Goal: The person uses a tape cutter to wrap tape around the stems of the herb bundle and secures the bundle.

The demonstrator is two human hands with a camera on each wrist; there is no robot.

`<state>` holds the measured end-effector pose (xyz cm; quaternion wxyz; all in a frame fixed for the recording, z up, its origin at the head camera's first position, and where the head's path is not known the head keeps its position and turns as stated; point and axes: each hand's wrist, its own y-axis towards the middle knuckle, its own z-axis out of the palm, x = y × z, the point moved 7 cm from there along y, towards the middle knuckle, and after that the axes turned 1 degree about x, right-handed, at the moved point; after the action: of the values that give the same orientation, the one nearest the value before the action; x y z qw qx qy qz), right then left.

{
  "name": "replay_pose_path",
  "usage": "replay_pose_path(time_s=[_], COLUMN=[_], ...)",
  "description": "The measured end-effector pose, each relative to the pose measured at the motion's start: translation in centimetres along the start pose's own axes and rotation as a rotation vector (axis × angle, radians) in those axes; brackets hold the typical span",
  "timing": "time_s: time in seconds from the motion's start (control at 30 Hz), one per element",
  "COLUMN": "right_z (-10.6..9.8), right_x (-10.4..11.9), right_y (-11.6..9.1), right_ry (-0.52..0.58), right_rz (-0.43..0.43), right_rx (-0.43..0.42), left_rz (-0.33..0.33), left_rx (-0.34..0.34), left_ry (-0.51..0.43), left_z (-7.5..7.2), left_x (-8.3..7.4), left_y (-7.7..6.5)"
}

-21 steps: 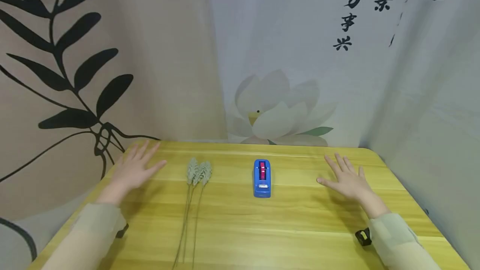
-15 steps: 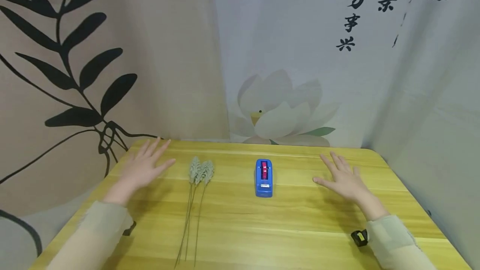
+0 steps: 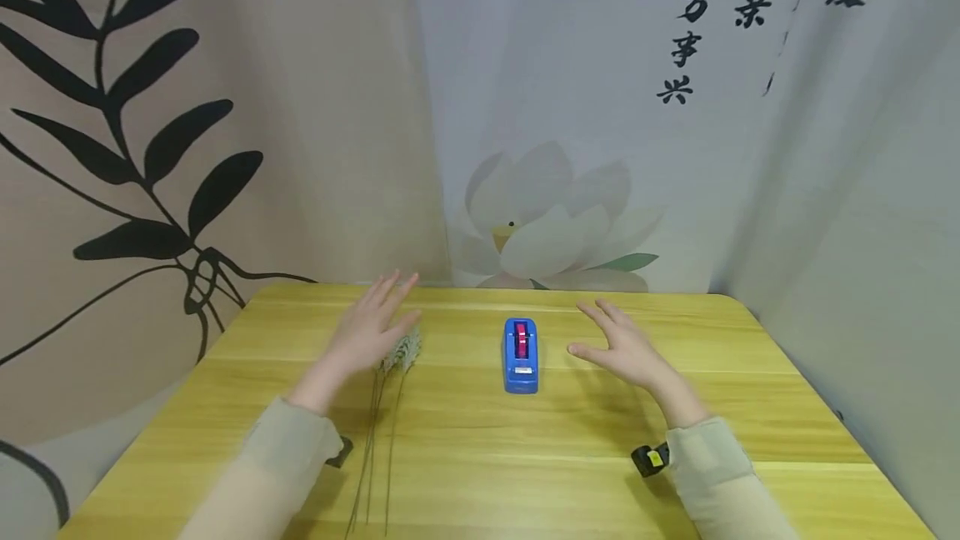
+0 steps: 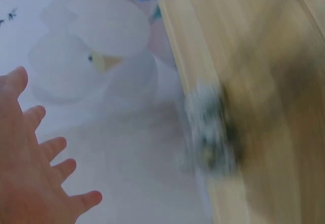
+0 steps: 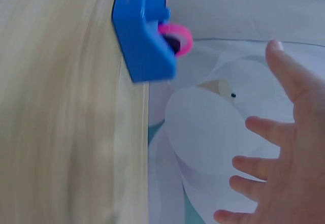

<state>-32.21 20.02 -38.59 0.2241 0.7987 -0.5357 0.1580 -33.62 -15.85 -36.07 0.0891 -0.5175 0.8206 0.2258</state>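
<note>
My left hand [image 3: 365,335], fingers spread and holding nothing, is above the table and partly covers the grey-green heads of several thin-stemmed dried stalks [image 3: 406,350]. Their stems run down toward the table's near edge. A blue tape dispenser [image 3: 521,357] with a pink-red roll stands upright in the middle of the table. To its right, my right hand [image 3: 624,350] hovers with straight, parted fingers and nothing in them. In the right wrist view the dispenser [image 5: 142,36] appears beyond the thumb, apart from the hand. The stalk heads [image 4: 210,127] look blurred in the left wrist view.
The yellow wooden table [image 3: 465,473] ends at a pale curtain [image 3: 360,148] printed with dark leaves, a lotus and written characters. A small black device [image 3: 649,460] sits at the right wrist.
Both hands have moved inward: the left one rightward over the stalk heads, the right one leftward toward the tape dispenser. Stalks and dispenser lie where they were on the table.
</note>
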Motion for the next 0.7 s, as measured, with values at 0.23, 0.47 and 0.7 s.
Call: replay_pose_path(time_s=[0.23, 0.47, 0.7], right_z=[2.3, 4.1, 5.8], right_x=[0.5, 1.2, 1.6], right_y=[0.5, 1.0, 1.6], right_ry=[0.182, 0.335, 0.408], right_rz=[0.019, 0.032, 0.082], right_rx=[0.0, -0.008, -0.009], left_rz=[0.021, -0.107, -0.241], left_rx=[0.029, 0.011, 0.009], left_ry=[-0.236, -0.565, -0.849], left_z=[3.6, 7.1, 11.1], left_x=[-3.9, -5.2, -5.8], left_y=[2.1, 3.4, 4.3])
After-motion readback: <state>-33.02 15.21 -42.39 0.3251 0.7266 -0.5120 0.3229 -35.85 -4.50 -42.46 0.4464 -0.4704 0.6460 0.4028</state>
